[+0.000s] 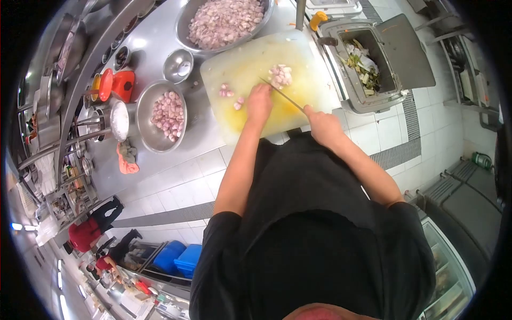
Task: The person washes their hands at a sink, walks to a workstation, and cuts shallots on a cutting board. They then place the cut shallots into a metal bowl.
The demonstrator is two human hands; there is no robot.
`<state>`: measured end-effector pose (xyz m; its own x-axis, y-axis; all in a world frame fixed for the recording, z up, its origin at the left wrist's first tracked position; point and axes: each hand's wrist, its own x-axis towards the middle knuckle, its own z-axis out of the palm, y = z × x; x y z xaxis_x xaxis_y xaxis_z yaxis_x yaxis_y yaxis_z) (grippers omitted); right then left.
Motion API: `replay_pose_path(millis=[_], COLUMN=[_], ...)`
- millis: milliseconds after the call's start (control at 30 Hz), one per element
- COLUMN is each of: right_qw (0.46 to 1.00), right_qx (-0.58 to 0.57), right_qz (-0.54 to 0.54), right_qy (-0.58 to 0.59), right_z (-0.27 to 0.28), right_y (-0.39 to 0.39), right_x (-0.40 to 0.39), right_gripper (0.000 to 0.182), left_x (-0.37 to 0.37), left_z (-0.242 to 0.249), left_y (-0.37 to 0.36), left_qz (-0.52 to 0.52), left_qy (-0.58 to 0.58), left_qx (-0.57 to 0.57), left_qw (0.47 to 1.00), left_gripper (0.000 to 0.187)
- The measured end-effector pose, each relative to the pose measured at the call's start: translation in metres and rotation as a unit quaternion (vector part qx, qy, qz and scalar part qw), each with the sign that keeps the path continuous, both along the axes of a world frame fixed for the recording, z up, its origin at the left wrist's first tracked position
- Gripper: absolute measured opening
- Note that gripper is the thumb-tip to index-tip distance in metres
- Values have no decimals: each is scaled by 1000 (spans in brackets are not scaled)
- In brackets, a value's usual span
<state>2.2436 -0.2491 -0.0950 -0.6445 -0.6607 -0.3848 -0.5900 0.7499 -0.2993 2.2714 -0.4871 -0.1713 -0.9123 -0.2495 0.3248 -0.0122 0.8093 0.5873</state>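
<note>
My right hand (324, 125) grips a kitchen knife (288, 98), its blade slanting across a yellow-stained white cutting board (224, 66). Close beside the blade, my left hand (260, 101) rests on the board with its fingers curled together; whatever lies under the fingertips is hidden. Beyond the knife sits a small heap of cut shallots (280, 76). Several peeled shallots (226, 90) lie left of my left hand, in two small groups. A steel bowl of whole peeled shallots (169, 114) stands left of the board.
A big basin (184, 32) heaped with cut shallots stands behind the board, near a small steel bowl (177, 66). On the right is an open grey bin (368, 66) with scraps. A red scale (124, 85) and an orange cloth (127, 160) are left. Two people (88, 232) stand farther off.
</note>
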Motion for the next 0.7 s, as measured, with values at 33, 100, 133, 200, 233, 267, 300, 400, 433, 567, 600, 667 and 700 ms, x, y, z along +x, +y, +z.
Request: replay_pose_path(millis=[33, 100, 133, 200, 233, 267, 300, 400, 433, 567, 600, 667, 700], right_qw=[1000, 1000, 999, 999, 999, 999, 999, 999, 999, 998, 997, 997, 997], right_qx=[11, -6, -27, -23, -16, -16, -30, -40, -31, -14, -23, -34, -36], right_qz=[-6, -6, -4, 0, 1, 0, 3, 6, 2, -3, 11, 22, 6], right_qy=[-17, -26, -31, -31, -39, -43, -38, -19, -20, -66, -72, -71, -61], right_z=[4, -16, -14, -8, -3, -11, -23, -23, -18, -1, -9, -15, -18], right_y=[0, 3, 1, -2, -4, -3, -1, -3, -4, -2, 0, 1, 1], right_x=[6, 3, -1, -5, -2, 0, 0, -6, 0, 7, 8, 1, -3], right_gripper=[33, 33, 32, 32, 32, 32, 33, 34, 35, 36, 36, 36, 36], left_x=[6, 7, 5, 5, 10, 13, 14, 15, 26, 49, 52, 43, 39], left_z=[0, 0, 1, 3, 3, 1, 1, 9, 14, 26, 20, 21, 21], left_y=[1, 2, 2, 1, 0, 0, -1, -7, -8, -25, -33, -37, -38], left_qz=[-3, -9, -12, -9, -9, -9, -18, -15, -6, 118, 117, 114, 106], left_qy=[-2, 2, 10, 2, -13, -17, -22, -31, -50, -41, -62, -76, -77], left_qx=[1, 4, 4, 2, 3, 4, 11, -25, -62, -156, -180, -207, -162], left_qw=[1000, 1000, 1000, 1000, 1000, 1000, 1000, 999, 997, 980, 975, 969, 978], left_gripper=[7, 7, 7, 7, 7, 7, 8, 10, 12, 11, 15, 20, 19])
